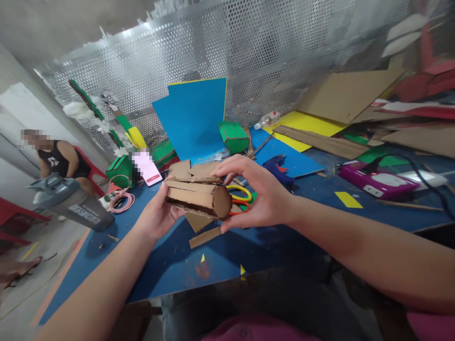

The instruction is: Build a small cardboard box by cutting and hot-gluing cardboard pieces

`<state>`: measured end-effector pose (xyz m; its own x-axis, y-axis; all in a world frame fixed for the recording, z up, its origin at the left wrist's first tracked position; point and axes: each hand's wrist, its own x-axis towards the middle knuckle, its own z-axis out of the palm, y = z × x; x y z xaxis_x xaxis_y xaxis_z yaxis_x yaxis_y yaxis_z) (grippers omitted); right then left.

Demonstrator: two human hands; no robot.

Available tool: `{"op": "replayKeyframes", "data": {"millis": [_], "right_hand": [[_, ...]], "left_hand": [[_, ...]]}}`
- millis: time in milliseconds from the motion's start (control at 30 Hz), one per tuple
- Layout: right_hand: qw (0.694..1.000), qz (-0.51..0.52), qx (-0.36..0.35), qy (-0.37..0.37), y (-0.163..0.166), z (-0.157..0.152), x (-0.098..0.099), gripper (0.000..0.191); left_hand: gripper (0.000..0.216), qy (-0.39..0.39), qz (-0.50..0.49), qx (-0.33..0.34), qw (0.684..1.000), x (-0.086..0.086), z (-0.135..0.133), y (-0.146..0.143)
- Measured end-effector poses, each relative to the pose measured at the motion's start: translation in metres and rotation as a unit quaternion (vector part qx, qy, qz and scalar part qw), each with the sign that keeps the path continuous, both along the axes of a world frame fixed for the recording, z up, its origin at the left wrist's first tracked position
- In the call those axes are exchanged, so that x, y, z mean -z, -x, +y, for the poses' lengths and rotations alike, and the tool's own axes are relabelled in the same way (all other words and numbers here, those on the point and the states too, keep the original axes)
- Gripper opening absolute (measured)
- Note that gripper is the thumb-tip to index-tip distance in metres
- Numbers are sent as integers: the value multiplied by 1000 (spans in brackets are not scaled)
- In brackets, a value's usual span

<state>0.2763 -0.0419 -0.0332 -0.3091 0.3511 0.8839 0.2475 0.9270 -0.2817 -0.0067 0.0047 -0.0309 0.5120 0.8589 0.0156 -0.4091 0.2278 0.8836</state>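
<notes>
Between both hands, above the blue table (167, 279), I hold a brown cardboard box (194, 193) with several long sides and a many-cornered end panel. A dark gap runs along its lower side. My left hand (159, 213) is closed on the far left end, thumb on top. My right hand (256, 192) grips the right end, fingers above and thumb below. Behind it show scissors (243, 193) with yellow and orange handles, partly hidden by the hand. Cardboard scraps (204, 237) lie under the box.
Behind stand a blue board (195, 118) and a green cardboard box (232, 137). A blue glue gun (277, 168) and a purple power strip (377, 180) lie right. At left are a shaker bottle (76, 203), a phone (147, 168), a pink cable (122, 201) and a seated person (62, 158).
</notes>
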Motion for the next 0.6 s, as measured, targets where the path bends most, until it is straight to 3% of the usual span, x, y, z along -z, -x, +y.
{"op": "replayKeyframes", "data": {"millis": [233,600], "right_hand": [[999,30,9,35,0,-1,4,83],[999,31,22,6,1,-4,0,77]], "left_hand": [[37,-5,11,4,1000,2,2,3],[45,-34,1,-31,999,0,-2,0]]}}
